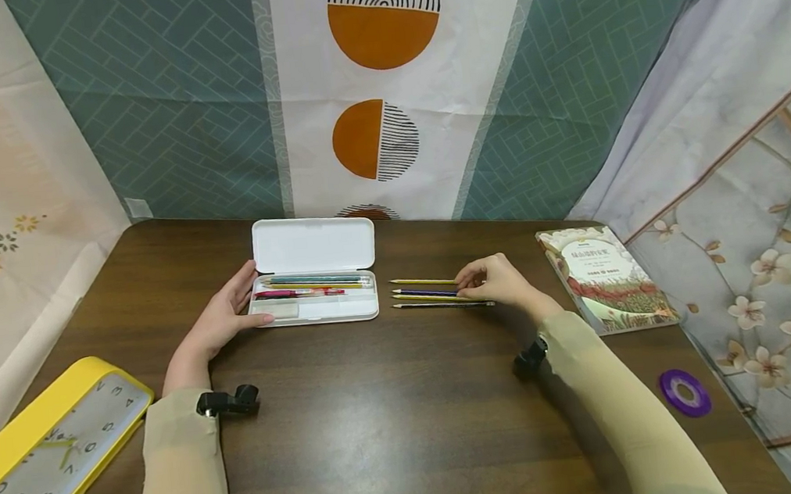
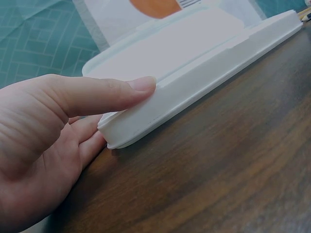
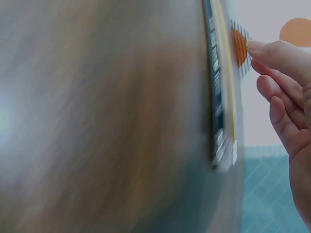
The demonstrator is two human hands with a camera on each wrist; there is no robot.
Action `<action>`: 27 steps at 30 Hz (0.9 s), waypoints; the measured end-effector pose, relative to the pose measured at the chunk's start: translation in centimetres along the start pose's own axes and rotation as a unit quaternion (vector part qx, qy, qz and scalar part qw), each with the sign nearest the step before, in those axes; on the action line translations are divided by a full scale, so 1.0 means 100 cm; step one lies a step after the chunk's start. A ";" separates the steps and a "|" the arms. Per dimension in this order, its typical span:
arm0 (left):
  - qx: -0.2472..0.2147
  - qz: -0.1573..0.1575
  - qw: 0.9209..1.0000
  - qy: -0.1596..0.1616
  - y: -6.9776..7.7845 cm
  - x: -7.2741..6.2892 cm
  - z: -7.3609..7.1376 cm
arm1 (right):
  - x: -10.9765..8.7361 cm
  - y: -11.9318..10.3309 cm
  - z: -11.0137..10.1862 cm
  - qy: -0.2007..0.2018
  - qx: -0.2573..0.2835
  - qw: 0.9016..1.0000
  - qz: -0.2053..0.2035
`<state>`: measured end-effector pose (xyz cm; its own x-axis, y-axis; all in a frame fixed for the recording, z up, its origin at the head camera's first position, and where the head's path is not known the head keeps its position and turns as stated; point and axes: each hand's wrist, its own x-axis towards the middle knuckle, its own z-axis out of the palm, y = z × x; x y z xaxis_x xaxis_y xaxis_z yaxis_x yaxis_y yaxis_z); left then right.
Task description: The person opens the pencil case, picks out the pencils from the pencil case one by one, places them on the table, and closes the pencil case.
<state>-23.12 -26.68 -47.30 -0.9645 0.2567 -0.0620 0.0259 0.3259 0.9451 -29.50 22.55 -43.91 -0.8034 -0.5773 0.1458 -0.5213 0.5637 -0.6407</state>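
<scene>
A white pencil case (image 1: 314, 244) lies with its lid raised, holding several pencils (image 1: 317, 280), a red pen (image 1: 301, 293) and a pale block (image 1: 278, 311). My left hand (image 1: 226, 310) grips its left end, with the thumb along the front wall in the left wrist view. To the case's right, several pencils lie side by side on the table, among them a blue pencil (image 1: 414, 292) and a black pencil (image 1: 436, 305). My right hand (image 1: 500, 278) is over their right ends, fingers bent and thumb apart from them. In the right wrist view nothing shows between its fingertips.
A yellow clock (image 1: 36, 412) lies at the table's left edge. On the right are a book (image 1: 606, 279) and a roll of purple tape (image 1: 685, 393). Patterned cloth (image 1: 171, 102) hangs behind the brown wooden table (image 1: 353, 407).
</scene>
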 end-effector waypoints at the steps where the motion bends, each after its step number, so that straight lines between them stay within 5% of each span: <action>1: 0.001 0.000 1.000 0.000 0.000 0.000 0.000 | 0.004 -0.004 0.001 0.000 0.004 1.000 -0.003; 18: -0.005 0.001 1.000 -0.001 -0.001 0.002 0.001 | 0.071 -0.055 0.032 0.065 0.020 0.993 -0.094; 27: -0.004 0.002 1.000 -0.001 -0.001 0.001 0.001 | 0.095 -0.076 0.055 0.078 0.009 0.993 -0.083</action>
<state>-23.20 -26.55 -47.46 -0.9636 0.2606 -0.0595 0.0274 0.3176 0.9478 -31.54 9.54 -41.84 -0.7428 -0.5614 0.3647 -0.6457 0.4569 -0.6119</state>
